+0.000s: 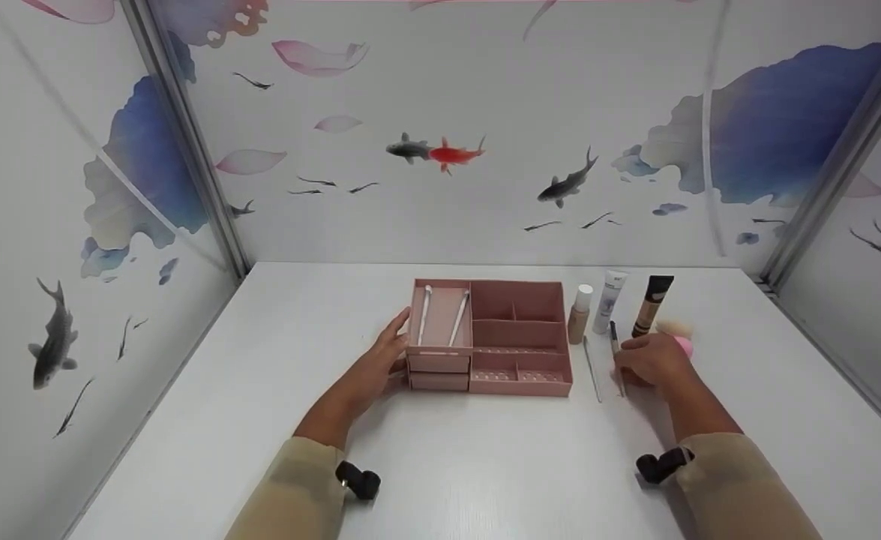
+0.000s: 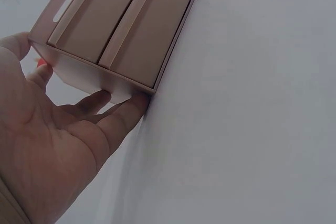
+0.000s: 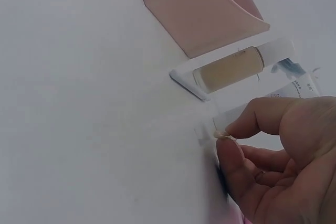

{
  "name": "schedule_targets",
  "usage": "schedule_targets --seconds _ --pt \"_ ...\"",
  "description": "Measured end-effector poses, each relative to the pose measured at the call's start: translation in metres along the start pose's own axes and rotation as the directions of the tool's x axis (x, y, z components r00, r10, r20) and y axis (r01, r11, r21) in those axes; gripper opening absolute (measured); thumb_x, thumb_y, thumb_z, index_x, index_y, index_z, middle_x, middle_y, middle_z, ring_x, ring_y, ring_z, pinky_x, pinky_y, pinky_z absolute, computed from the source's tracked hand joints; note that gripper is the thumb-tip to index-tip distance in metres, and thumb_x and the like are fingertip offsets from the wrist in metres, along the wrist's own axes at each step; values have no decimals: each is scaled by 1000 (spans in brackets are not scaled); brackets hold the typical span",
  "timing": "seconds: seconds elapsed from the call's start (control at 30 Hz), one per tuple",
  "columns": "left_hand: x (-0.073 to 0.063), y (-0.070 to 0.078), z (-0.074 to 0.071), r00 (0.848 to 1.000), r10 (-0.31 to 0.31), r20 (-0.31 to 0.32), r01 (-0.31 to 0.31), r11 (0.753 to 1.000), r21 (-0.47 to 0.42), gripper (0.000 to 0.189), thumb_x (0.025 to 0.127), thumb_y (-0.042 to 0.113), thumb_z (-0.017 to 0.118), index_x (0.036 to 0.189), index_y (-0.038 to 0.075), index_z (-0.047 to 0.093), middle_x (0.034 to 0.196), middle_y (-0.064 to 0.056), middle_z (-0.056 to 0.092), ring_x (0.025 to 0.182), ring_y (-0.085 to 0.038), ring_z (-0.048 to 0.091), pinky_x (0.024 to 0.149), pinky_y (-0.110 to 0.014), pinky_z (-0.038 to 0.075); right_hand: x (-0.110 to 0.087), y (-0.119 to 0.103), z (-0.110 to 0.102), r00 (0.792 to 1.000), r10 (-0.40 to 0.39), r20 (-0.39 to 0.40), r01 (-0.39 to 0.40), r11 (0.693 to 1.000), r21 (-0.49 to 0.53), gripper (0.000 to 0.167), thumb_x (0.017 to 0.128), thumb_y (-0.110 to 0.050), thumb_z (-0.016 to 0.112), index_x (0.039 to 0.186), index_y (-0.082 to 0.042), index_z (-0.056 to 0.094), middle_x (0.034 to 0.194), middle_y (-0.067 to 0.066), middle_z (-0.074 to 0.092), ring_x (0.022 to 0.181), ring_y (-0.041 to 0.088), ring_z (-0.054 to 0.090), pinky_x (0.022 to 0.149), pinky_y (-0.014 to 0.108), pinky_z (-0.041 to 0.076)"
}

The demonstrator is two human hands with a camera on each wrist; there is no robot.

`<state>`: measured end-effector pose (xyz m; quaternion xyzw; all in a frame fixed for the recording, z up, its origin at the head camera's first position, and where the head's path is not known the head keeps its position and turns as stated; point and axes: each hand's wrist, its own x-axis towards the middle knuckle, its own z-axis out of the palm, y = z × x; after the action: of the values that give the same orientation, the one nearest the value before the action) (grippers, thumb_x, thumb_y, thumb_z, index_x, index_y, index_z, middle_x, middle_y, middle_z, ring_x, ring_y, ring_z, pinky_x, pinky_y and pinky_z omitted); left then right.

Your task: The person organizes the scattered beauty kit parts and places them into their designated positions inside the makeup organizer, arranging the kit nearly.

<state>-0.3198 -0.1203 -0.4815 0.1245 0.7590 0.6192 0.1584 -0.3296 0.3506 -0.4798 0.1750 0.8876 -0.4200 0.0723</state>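
Pinch grip: right hand [image 1: 654,361] holds slim dark-ended stick [image 1: 615,339] (brush, perhaps), dark end pointing twelve o'clock. Firm, light squeeze advisable; thin shaft could pivot or roll. Best kept clear of dark-capped tube [image 1: 650,306] at hand's twelve. Hand low over table [image 1: 485,465], forearm [image 1: 699,411] running back to five. Pink organizer [image 1: 519,389] at nine; left hand [image 1: 373,369] touches its nine-o'clock wall, fingers not clenched.
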Motion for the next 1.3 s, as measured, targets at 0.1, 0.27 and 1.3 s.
schedule_targets --seconds 0.1,0.27,1.3 --pt "-1 0 -1 1000 2 11 -2 1000 -13 55 112 62 36 162 65 15 181 -6 14 164 -46 25 131 -66 24 -1 0 -1 1000 -1 -7 2 1000 26 54 97 -24 73 144 0 65 132 23 67 95 21 66 72 25 54" --pt "-1 -1 -1 1000 -4 15 4 1000 -31 53 112 62 37 160 68 17 181 -4 14 164 -45 25 131 -64 25 -2 -1 -1 1000 -9 -7 10 993 114 51 99 -24 70 144 -1 65 115 13 71 87 18 67 72 27 57" --pt "-1 0 -1 1000 7 2 -7 1000 15 53 112 61 34 162 65 16 182 -1 13 162 -47 30 132 -65 23 -36 -46 -17 997 -60 -56 79 885 459 61 104 -24 63 161 -11 45 138 11 61 96 13 71 85 23 63"
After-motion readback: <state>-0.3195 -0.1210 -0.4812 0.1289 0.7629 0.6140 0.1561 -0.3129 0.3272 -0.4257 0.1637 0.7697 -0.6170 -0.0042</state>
